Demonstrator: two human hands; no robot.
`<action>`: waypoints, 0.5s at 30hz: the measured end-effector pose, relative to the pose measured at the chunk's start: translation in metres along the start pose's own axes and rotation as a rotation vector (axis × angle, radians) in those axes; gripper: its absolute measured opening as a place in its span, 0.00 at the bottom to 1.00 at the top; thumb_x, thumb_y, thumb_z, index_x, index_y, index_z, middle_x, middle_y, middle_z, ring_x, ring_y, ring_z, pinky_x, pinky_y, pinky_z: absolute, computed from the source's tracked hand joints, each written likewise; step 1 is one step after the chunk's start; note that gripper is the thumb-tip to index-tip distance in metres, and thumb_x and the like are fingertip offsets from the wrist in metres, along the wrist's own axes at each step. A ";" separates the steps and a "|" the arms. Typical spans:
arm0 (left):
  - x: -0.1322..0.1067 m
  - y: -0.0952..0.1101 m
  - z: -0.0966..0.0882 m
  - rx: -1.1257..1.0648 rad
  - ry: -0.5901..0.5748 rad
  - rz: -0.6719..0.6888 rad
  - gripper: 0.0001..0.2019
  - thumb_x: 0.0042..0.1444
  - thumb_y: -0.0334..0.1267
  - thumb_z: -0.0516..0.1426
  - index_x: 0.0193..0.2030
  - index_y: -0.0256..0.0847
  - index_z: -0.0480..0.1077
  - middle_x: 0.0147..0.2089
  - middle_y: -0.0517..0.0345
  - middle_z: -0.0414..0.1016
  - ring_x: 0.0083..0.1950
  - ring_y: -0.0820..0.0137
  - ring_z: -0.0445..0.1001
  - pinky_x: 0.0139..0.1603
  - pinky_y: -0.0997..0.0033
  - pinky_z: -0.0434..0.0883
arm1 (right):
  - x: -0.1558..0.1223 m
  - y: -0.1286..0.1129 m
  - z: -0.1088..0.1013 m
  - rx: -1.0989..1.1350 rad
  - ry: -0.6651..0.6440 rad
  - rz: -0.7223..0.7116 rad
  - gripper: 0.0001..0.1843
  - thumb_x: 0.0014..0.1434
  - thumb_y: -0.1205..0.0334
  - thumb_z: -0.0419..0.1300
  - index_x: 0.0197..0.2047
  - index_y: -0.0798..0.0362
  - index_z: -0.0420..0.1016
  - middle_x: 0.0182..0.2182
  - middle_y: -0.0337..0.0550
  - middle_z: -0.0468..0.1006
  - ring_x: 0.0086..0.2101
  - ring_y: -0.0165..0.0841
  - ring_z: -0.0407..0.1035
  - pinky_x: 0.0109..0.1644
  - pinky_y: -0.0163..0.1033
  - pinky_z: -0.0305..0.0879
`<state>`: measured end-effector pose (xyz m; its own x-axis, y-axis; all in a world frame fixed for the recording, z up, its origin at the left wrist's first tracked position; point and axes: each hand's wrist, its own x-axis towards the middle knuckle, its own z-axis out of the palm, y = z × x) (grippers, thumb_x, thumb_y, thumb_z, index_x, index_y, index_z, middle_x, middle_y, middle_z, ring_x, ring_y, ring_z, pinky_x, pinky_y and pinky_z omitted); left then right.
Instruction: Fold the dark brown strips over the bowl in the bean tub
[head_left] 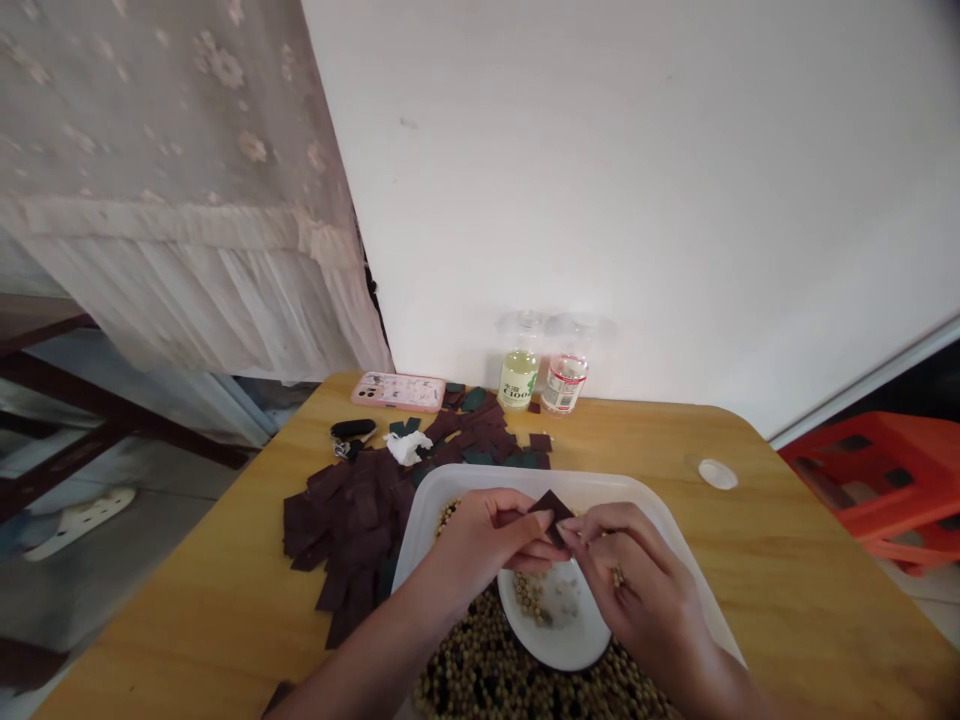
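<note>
My left hand (491, 530) is closed on a dark brown square piece (553, 510) that looks like sandpaper, thumb on top and fingers beneath. At the square's near right edge, the thumb and forefinger of my right hand (634, 565) are pinched together; anything tiny between their tips is too small to tell. Tan beads (617, 577) show inside my right hand's curled fingers. Below both hands sits a white bowl (577, 645) with some beads and pale bits in it. It rests on many round tan beads (480, 660) filling a white plastic tub (637, 488).
Dark brown squares (360, 530) lie heaped left of the tub, with green ones behind. Also on the wooden table (795, 600) are a pink-cased phone (401, 391), a black key fob (352, 430), crumpled tissue (407, 447), two bottles (519, 375) and a white lid (718, 474).
</note>
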<state>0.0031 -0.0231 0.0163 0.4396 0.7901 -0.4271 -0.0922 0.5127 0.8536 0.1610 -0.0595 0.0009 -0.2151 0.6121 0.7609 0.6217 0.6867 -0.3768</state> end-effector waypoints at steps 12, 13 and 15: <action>-0.001 0.001 -0.001 0.012 -0.034 -0.009 0.15 0.42 0.46 0.63 0.28 0.34 0.70 0.30 0.53 0.78 0.33 0.69 0.78 0.33 0.75 0.72 | 0.005 0.001 -0.004 0.055 0.001 0.064 0.08 0.53 0.75 0.56 0.31 0.52 0.66 0.31 0.42 0.75 0.34 0.30 0.72 0.36 0.34 0.70; -0.001 0.001 -0.001 0.011 -0.040 -0.011 0.15 0.42 0.46 0.63 0.28 0.34 0.71 0.29 0.53 0.78 0.33 0.69 0.77 0.34 0.75 0.72 | 0.006 0.001 -0.005 0.053 0.008 0.069 0.08 0.53 0.75 0.56 0.30 0.52 0.65 0.31 0.42 0.74 0.34 0.30 0.71 0.36 0.34 0.70; -0.001 0.000 -0.001 0.010 -0.044 -0.016 0.15 0.42 0.45 0.63 0.28 0.34 0.71 0.29 0.54 0.77 0.33 0.69 0.77 0.34 0.75 0.72 | 0.005 0.001 -0.005 0.044 0.019 0.084 0.09 0.52 0.75 0.56 0.29 0.52 0.64 0.29 0.41 0.73 0.32 0.30 0.71 0.35 0.33 0.70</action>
<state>0.0021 -0.0234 0.0167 0.4797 0.7665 -0.4271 -0.0760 0.5212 0.8500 0.1641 -0.0573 0.0070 -0.1488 0.6609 0.7356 0.6027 0.6504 -0.4623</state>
